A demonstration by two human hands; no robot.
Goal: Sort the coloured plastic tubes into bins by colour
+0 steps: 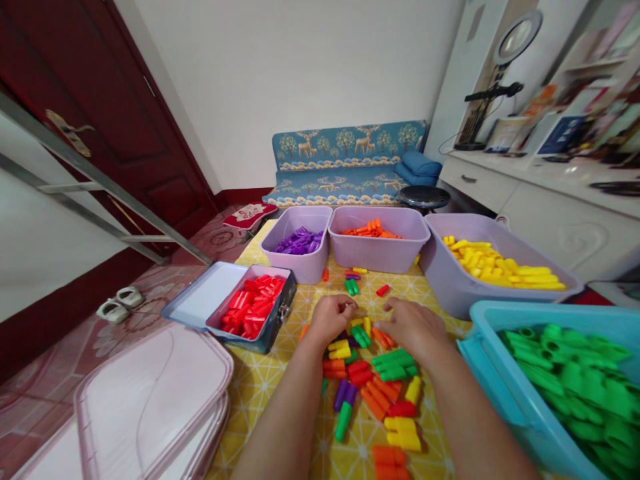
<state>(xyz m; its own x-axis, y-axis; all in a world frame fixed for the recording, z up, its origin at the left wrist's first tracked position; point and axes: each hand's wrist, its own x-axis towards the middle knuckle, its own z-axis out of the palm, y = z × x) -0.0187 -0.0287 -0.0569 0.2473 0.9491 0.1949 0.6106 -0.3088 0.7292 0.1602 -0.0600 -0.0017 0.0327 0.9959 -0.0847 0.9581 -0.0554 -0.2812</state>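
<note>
Leftmost, pale lids (155,393) lie in a stack, presumably set aside so that the bins can stand open. Next to them is a tin (273,333) holding red pieces (253,307); its hinged lid (207,293) is folded back to the left, leaving its mouth clear from above. Behind it, a lilac bin (300,267) holds purple pieces (300,241). The left hand (333,319) is well closed, fingers curled in towards the thumb; whether something small is pinched there I cannot tell. Loose pieces (360,373) in mixed colours lie on the cloth-covered desk (270,400), mostly between the forearms, where both hands can get at them easily. Beyond them, a middle bin (375,253) holds orange pieces (373,230). The right hand (410,323) is partly open, fingers bent down just by some loose orange ones, with nothing visible in its grip. Further right, another lilac tub (447,283) holds yellow pieces (500,263), then a turquoise bin (490,373) holds green pieces (575,380). One colour per container, arranged in an arc, probably keeps each within reach.
</note>
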